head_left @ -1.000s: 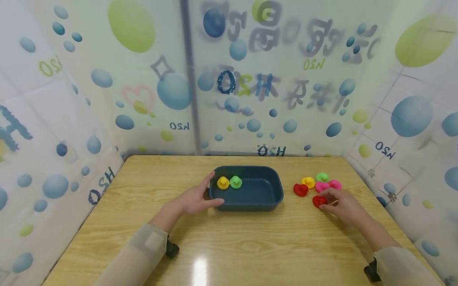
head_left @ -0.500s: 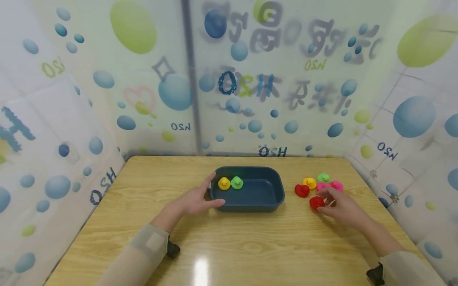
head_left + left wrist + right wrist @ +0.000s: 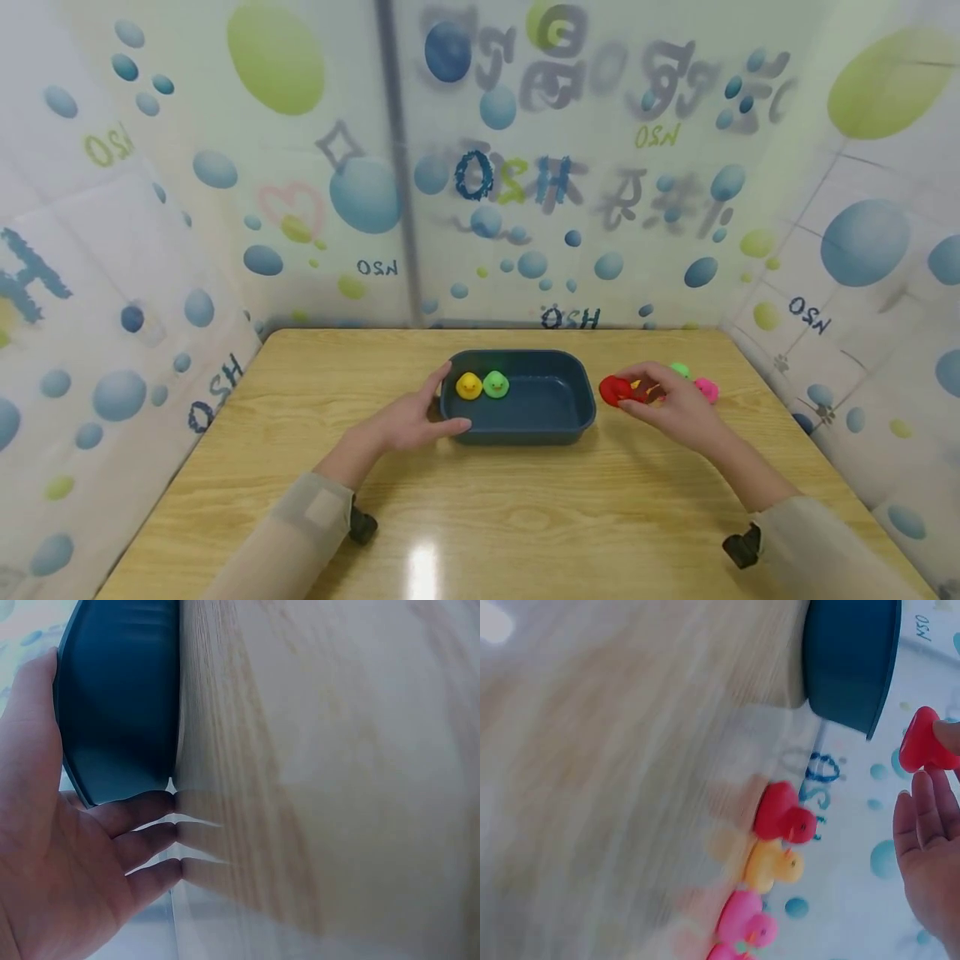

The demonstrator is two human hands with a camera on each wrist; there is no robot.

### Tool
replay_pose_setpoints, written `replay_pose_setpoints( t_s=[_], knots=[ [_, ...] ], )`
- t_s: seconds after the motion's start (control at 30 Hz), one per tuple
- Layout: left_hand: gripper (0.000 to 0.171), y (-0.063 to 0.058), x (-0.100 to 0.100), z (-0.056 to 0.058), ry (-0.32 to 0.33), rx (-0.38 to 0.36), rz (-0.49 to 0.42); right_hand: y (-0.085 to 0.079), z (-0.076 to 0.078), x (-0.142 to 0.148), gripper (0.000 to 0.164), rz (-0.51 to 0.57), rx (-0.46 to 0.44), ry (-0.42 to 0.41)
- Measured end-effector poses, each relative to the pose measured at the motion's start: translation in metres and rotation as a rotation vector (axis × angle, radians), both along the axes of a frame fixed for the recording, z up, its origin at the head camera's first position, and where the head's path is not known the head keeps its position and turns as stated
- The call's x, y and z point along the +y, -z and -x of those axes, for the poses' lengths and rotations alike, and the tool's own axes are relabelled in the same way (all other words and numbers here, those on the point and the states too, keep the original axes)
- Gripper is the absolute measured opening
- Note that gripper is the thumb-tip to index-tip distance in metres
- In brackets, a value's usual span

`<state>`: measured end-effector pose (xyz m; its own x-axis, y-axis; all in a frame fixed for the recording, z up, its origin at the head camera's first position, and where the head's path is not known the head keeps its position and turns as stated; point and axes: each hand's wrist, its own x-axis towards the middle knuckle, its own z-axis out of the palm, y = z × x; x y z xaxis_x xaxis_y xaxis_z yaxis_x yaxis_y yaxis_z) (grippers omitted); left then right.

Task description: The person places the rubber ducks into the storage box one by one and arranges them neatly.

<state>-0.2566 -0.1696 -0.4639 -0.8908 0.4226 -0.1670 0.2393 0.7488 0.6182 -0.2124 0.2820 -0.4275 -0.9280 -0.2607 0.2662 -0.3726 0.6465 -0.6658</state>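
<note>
Currently left hand point(image 3: 408, 419) spreads wide, thumb and fingers touching left end of blue basin point(image 3: 517, 436). Right hand point(image 3: 681, 408) pinches a red duck point(image 3: 614, 391), raised above the table point(image 3: 562, 517), just right of the basin

My right hand point(image 3: 678, 408) now holds the red duck point(image 3: 921, 741) higher above the table point(image 3: 480, 517), nearer the tray point(image 3: 517, 436), mostly hiding the loose yellow duck point(image 3: 763, 868) behind it.
</note>
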Motion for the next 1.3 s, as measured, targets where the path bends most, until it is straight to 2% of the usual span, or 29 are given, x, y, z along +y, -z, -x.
replay_pose_setpoints(
  t_s=[0.33,0.7,1.03,1.3],
  knots=[
    [0.115,-0.001,0.002,0.0,-0.004,-0.01,-0.023,0.005,0.032,-0.045,0.035,0.013,-0.012,-0.055],
    [0.117,-0.001,0.003,0.001,0.0,-0.017,-0.016,0.012,0.065,-0.082,0.038,-0.067,-0.045,-0.079],
    [0.117,0.002,0.001,0.004,-0.015,-0.013,-0.006,0.012,0.085,-0.11,0.037,-0.1,-0.071,-0.122],
    [0.115,0.005,0.0,0.005,-0.016,-0.017,-0.005,0.025,0.094,-0.116,0.038,-0.133,-0.126,-0.13]
  ],
)
